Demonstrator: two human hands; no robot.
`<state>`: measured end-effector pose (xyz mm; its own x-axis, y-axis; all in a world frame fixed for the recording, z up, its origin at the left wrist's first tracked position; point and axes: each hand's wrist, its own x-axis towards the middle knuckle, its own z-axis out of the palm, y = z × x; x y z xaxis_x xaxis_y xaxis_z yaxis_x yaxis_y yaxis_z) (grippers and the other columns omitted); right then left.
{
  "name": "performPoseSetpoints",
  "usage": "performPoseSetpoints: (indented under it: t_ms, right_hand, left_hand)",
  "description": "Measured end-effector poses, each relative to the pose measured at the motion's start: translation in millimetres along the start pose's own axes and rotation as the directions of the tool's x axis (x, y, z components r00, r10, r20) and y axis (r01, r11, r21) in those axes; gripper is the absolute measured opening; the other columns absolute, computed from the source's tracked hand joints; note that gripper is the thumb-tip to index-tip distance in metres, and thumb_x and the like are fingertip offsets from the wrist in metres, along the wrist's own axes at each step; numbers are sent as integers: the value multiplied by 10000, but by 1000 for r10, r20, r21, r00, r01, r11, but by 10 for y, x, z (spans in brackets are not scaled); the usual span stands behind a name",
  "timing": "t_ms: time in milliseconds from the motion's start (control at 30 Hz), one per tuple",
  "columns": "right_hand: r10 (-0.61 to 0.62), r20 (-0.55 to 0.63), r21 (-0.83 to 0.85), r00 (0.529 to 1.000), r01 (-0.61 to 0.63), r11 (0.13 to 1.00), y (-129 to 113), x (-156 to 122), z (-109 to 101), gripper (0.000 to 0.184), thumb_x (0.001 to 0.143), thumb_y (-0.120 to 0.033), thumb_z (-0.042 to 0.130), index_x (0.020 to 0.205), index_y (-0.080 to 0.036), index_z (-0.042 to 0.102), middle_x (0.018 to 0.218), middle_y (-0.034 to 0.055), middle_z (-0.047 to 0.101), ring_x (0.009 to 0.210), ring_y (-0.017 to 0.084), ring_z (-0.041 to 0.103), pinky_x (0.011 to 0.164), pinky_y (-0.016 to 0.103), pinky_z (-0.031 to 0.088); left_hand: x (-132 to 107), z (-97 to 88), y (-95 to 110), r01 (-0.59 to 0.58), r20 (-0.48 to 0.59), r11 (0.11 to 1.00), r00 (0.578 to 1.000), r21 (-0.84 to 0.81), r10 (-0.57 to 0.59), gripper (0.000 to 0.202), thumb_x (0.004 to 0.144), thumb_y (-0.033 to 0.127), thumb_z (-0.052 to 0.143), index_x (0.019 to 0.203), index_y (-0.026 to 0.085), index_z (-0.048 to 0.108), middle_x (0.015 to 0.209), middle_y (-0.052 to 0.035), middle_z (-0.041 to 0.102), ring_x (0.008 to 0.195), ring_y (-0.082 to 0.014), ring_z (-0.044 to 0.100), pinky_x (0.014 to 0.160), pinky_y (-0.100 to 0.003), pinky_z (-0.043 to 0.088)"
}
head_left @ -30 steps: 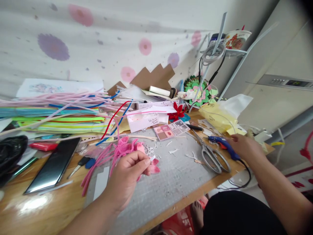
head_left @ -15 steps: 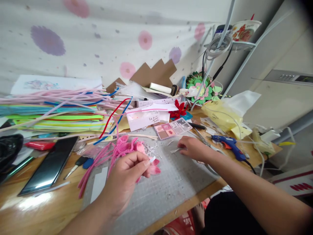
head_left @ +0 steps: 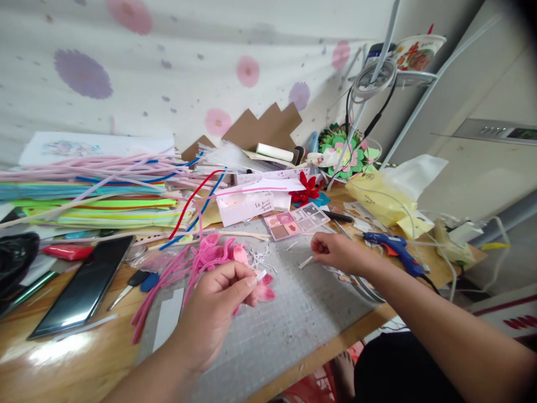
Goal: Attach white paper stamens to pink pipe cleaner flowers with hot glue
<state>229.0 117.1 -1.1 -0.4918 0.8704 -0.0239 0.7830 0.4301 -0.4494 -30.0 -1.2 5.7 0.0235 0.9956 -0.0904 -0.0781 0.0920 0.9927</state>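
My left hand (head_left: 218,310) is closed in a pinch over the grey cutting mat (head_left: 289,319), holding a small pink petal piece (head_left: 262,290) with a white tip between thumb and fingers. A bundle of pink pipe cleaners (head_left: 197,258) lies just behind it. My right hand (head_left: 335,253) is at the mat's far right, fingers pinched on a small white strip (head_left: 306,261). The blue glue gun (head_left: 394,250) lies on the table to the right of that hand. Scissors (head_left: 361,280) are partly hidden under my right forearm.
A makeup palette (head_left: 296,220) lies at the mat's far edge. Stacked coloured sheets and pipe cleaners (head_left: 96,196) fill the left back. A dark phone (head_left: 84,288) and a small key (head_left: 134,282) lie at the left. Yellow bags (head_left: 386,198) and a wire rack (head_left: 377,78) stand at the right.
My right hand left the glue gun on the table, moved left across the mat and pinched a small white strip. My left hand kept its hold and barely moved.
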Motion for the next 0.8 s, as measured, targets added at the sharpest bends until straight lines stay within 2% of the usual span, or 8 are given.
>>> performPoseSetpoints:
  t_ms: [200, 300, 400, 500, 600, 700, 800]
  right_hand:
    - [9, -133, 111, 991, 6, 994, 45, 54, 24, 74, 676, -137, 608, 672, -195, 564, 589, -36, 531, 560, 129, 457, 553, 252, 321]
    - [30, -198, 233, 980, 17, 972, 19, 81, 26, 25, 727, -189, 581, 745, -188, 599, 650, -14, 580, 605, 138, 501, 585, 261, 373]
    - [65, -254, 371, 965, 36, 928, -90, 73, 47, 140, 774, -264, 552, 865, -176, 611, 737, 10, 606, 647, 139, 529, 608, 267, 421]
    - [72, -246, 472, 967, 55, 880, -295, 0, 76, 234, 786, -327, 545, 946, -172, 618, 774, 18, 617, 643, 133, 541, 598, 267, 441]
    - [73, -165, 598, 984, 40, 801, -537, -99, 110, 210, 764, -329, 581, 900, -181, 643, 747, 6, 615, 629, 126, 529, 592, 264, 430]
    - [94, -101, 752, 990, 14, 659, -733, -164, 155, 147, 728, -304, 640, 817, -187, 641, 691, -18, 586, 604, 113, 502, 581, 256, 408]
    - [86, -85, 850, 993, 27, 526, -864, -197, 208, 133, 739, -300, 663, 752, -183, 603, 635, -41, 539, 572, 99, 483, 563, 245, 397]
  left_hand:
    - [-9, 8, 28, -1, 1, 1000, 1000, -11, 1, 166, 801, 285, 602, 671, 181, 593, 586, 12, 589, 572, -116, 475, 554, -260, 327]
    - [-13, 7, 32, -2, 1, 1000, 1000, -10, 2, 166, 802, 279, 601, 669, 181, 592, 587, 10, 593, 569, -117, 474, 551, -260, 324]
    - [-13, 13, 25, -8, -1, 1000, 1000, -10, 8, 170, 793, 275, 606, 654, 178, 593, 578, 6, 591, 567, -122, 471, 548, -262, 324]
    - [-14, 32, 26, -5, -18, 1000, 1000, -30, 4, 148, 785, 261, 610, 661, 180, 607, 575, 8, 590, 563, -122, 478, 543, -257, 328]
    - [-15, 57, 36, -12, -36, 998, 999, -64, 10, 143, 777, 246, 614, 652, 179, 605, 578, 7, 590, 561, -120, 489, 551, -254, 342]
    - [-15, 71, 30, -33, -51, 996, 998, -80, 29, 154, 786, 245, 607, 648, 179, 591, 585, 6, 592, 570, -124, 497, 568, -257, 356]
    - [-20, 68, -1, -60, -49, 995, 997, -81, 56, 162, 814, 250, 592, 668, 181, 586, 602, 10, 593, 596, -124, 504, 598, -259, 370]
